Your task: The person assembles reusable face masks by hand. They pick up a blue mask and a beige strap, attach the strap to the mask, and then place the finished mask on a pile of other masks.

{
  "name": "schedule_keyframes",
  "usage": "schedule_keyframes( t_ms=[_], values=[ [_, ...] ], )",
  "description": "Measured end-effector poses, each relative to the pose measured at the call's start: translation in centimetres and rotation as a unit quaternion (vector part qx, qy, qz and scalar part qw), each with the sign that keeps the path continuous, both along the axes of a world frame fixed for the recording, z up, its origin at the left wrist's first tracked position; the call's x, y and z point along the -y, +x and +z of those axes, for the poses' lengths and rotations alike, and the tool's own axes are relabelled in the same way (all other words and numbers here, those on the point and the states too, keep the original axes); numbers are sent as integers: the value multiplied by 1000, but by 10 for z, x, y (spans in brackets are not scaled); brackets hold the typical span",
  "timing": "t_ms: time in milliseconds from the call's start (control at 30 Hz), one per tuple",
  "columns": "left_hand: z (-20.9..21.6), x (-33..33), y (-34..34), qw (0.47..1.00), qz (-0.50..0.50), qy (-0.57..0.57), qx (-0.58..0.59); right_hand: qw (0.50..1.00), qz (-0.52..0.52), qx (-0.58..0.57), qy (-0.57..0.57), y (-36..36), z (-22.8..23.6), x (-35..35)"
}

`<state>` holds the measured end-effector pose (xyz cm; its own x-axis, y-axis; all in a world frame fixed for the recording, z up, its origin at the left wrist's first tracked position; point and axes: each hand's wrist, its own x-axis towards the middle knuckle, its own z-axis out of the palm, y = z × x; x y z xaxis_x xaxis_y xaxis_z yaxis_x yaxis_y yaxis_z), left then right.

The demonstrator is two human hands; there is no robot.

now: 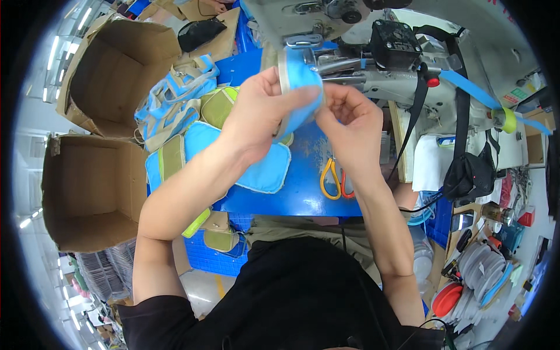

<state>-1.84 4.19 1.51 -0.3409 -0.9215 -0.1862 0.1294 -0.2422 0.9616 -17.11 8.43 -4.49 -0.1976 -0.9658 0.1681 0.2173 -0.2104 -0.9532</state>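
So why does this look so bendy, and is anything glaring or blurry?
Head view: black corners and edges bowing near the rim, as a fisheye lens gives; head view: white glare on the blue table near its front edge; head view: the left grip has a smeared thumb over the blue fabric piece, perhaps from motion; head view: the scissors look crisper.

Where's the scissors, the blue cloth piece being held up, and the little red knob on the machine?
scissors (336, 179): head view, on the yellow handle loop
blue cloth piece (298, 73): head view, on its upper blue part
red knob (432, 83): head view, on its middle
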Motion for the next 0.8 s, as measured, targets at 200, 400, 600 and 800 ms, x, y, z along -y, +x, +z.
schedule_keyframes(
  t_ms=[200,400,600,800],
  values=[
    [6,14,4,1000,-24,14,9,997,-65,-46,-21,6,-8,6],
    [-3,8,14,995,-38,-72,51,984,-120,-103,-76,12,-9,2],
    [1,12,20,992,-55,-90,64,978,-142,-101,-115,15,-19,3],
    [1,11,21,999,-49,-2,16,965,-173,-119,-159,16,-29,8]
  ],
)
